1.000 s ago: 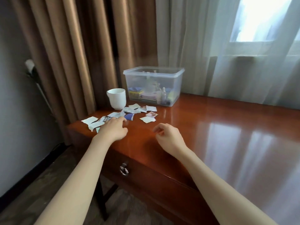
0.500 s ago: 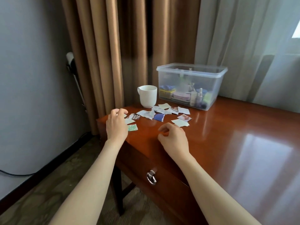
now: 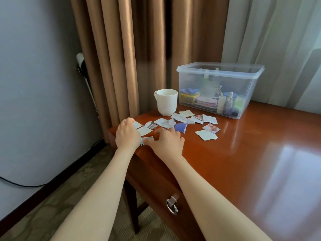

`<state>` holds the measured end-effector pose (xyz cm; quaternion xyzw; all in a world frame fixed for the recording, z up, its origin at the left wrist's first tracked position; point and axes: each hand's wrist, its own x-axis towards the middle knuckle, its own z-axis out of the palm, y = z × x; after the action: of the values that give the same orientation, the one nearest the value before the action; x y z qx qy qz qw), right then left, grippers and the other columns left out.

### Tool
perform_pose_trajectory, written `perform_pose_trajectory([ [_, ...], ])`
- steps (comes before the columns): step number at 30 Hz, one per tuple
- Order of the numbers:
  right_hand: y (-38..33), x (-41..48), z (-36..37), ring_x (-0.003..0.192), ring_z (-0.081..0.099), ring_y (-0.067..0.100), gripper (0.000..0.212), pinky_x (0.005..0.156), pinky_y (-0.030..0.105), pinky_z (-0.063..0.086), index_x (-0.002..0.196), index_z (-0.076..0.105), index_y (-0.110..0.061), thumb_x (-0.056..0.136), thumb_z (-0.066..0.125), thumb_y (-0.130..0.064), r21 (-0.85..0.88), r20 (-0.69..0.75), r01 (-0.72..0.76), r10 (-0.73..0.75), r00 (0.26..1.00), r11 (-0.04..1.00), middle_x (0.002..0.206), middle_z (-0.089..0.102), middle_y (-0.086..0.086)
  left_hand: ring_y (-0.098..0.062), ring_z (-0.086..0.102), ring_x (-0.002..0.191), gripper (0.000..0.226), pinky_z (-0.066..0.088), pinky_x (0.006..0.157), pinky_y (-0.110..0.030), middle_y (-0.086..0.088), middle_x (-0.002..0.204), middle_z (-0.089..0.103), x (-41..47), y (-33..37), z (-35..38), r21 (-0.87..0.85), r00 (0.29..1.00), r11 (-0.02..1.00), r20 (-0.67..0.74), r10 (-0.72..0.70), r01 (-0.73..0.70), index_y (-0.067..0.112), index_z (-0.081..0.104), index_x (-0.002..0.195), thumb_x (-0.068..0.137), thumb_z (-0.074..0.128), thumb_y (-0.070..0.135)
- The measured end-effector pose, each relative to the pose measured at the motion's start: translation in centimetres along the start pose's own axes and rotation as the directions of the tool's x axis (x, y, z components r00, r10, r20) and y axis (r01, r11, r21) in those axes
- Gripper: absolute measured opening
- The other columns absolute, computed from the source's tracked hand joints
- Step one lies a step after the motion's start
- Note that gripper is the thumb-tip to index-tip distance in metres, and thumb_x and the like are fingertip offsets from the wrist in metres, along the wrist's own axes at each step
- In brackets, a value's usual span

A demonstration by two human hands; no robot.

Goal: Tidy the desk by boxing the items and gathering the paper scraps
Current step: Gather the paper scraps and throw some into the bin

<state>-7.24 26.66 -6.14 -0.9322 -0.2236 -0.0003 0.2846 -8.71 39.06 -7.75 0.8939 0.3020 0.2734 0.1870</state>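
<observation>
Both hands centre-left, left hand (image 3: 127, 135) curled, grip unclear, right hand (image 3: 167, 145) flat, empty; careless sweeping could push torn paper scraps (image 3: 165, 122) off glossy wooden desk (image 3: 225, 153).

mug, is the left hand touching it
Apart. The head view shows a stretch of bare desk between the left hand and the white mug, which stands farther back.

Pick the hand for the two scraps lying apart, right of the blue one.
Right. The right hand lies nearer those scraps; the left hand sits beyond it, at the corner of the desk.
</observation>
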Motion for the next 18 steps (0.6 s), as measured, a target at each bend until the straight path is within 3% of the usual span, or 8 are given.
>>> perform_pose_trajectory([
  [4, -0.1, 0.4, 0.0, 0.133, 0.032, 0.028, 0.055, 0.110, 0.042, 0.026, 0.132, 0.050, -0.030, 0.084, 0.056, -0.056, -0.050, 0.055, 0.001, 0.002, 0.998, 0.999, 0.143, 0.039, 0.008, -0.025, 0.052, 0.118, 0.042, 0.048, 0.089, -0.033, -0.010, 0.133, 0.051, 0.2, 0.3, -0.1, 0.090, 0.998, 0.996, 0.057, -0.009, 0.004, 0.010, 0.041, 0.131, 0.094, 0.054, 0.026],
  [9, 0.2, 0.9, -0.6, 0.128, 0.037, 0.026, 0.031, 0.107, 0.038, 0.031, 0.113, 0.063, -0.027, 0.087, 0.062, -0.042, 0.051, 0.105, -0.031, 0.025, 0.994, 0.998, 0.134, 0.045, 0.007, -0.025, 0.048, 0.121, 0.041, 0.047, 0.094, -0.034, -0.010, 0.135, 0.046, -0.1, 0.6, -0.2, 0.087, 0.999, 0.996, 0.028, -0.016, 0.014, 0.013, 0.039, 0.133, 0.096, 0.050, 0.025],
  [14, 0.7, 0.8, -1.6, 0.122, 0.045, 0.025, 0.044, 0.103, 0.036, 0.041, 0.128, 0.050, -0.020, 0.088, 0.061, -0.035, -0.006, 0.183, 0.013, -0.012, 0.983, 1.000, 0.131, 0.050, 0.008, -0.025, 0.046, 0.122, 0.042, 0.046, 0.095, -0.033, -0.010, 0.137, 0.045, -0.2, 0.7, -0.3, 0.079, 0.999, 0.997, 0.019, -0.027, 0.025, 0.013, 0.039, 0.134, 0.095, 0.052, 0.023],
  [18, 1.5, 0.6, -3.0, 0.106, 0.054, 0.020, 0.043, 0.094, 0.032, 0.048, 0.123, 0.055, -0.019, 0.084, 0.067, -0.033, 0.059, 0.296, 0.007, -0.024, 0.955, 0.998, 0.118, 0.059, 0.005, -0.025, 0.044, 0.123, 0.043, 0.043, 0.098, -0.034, -0.009, 0.136, 0.045, -0.3, 1.1, -0.3, 0.131, 1.000, 0.991, 0.028, -0.007, 0.004, 0.014, 0.040, 0.133, 0.094, 0.053, 0.025],
])
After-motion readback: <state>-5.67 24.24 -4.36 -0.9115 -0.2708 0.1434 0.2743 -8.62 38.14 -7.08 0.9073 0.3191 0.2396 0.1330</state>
